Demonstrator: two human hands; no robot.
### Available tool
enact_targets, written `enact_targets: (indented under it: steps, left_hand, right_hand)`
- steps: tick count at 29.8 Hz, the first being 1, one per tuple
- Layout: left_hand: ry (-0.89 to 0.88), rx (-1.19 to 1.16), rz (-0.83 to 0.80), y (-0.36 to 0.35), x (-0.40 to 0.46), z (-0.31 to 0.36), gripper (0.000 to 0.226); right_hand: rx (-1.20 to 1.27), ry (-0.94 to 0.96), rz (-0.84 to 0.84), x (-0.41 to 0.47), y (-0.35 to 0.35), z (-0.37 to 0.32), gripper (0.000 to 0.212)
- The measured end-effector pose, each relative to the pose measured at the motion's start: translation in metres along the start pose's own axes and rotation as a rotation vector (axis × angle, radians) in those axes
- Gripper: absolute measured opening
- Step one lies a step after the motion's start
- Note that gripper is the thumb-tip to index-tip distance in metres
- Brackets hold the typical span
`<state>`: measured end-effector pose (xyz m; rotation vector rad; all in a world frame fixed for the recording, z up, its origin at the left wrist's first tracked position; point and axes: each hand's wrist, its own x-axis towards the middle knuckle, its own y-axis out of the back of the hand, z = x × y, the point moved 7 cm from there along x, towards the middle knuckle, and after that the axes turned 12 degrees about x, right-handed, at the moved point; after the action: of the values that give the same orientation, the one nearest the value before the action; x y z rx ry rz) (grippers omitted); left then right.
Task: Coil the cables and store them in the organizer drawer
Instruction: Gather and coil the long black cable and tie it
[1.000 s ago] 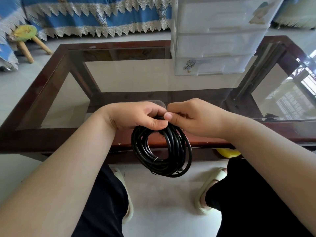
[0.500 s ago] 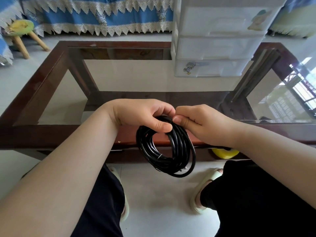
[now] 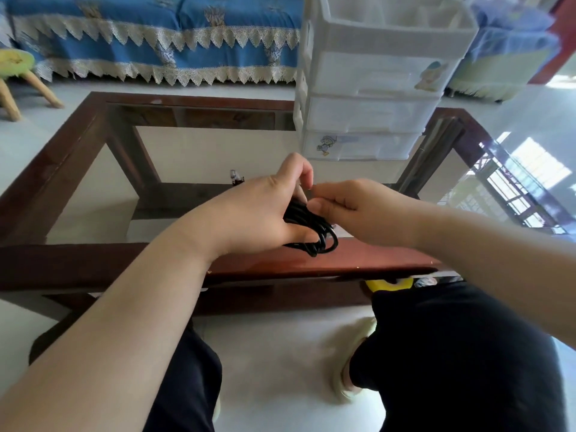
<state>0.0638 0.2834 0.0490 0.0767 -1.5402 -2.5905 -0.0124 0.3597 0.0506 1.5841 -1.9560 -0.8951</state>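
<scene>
No legible writing is seen; only cartoon stickers [image 3: 325,144] are carried by the white plastic three-drawer organizer [image 3: 367,113]. The coiled black cable [image 3: 314,229], largely hidden, is gripped by the left hand [image 3: 265,213] and pinched by the right hand [image 3: 352,207] above the glass-topped dark wooden table [image 3: 78,263].
</scene>
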Motion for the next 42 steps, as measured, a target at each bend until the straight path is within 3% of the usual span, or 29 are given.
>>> enact_targets:
  steps: [8, 14, 16, 21, 26, 31, 34, 38, 42]
  left_hand:
    - [-0.049, 0.425, 0.349, -0.009, 0.005, -0.004, 0.064]
    - [0.001, 0.731, 0.492, -0.032, 0.015, -0.012, 0.069]
    - [0.039, 0.831, 0.543, -0.039, 0.019, -0.013, 0.061]
    - [0.027, 0.983, 0.644, -0.06, 0.028, -0.01, 0.014]
    - [-0.015, 1.035, 0.646, -0.083, 0.032, -0.014, 0.008]
    - [0.032, 0.964, 0.63, -0.079, 0.035, -0.019, 0.007]
    - [0.071, 0.835, 0.575, -0.07, 0.038, -0.028, 0.008]
    - [0.116, 0.63, 0.53, -0.053, 0.037, -0.037, 0.03]
    - [0.128, 0.463, 0.491, -0.037, 0.032, -0.035, 0.034]
  right_hand:
    - [0.057, -0.17, 0.145, 0.02, -0.006, 0.018, 0.034]
    - [0.177, -0.389, 0.258, 0.033, -0.023, 0.044, 0.037]
    - [0.364, -0.509, 0.318, 0.034, -0.031, 0.06, 0.031]
    - [0.949, -0.797, 0.465, 0.027, -0.063, 0.096, 0.026]
    - [1.413, -0.947, 0.526, 0.015, -0.083, 0.102, 0.038]
    - [1.681, -0.879, 0.482, 0.019, -0.091, 0.098, 0.042]
    - [1.589, -0.811, 0.365, 0.02, -0.085, 0.096, 0.04]
    - [1.221, -0.628, 0.231, 0.021, -0.061, 0.091, 0.041]
    - [0.417, -0.391, 0.239, 0.021, -0.025, 0.078, 0.031]
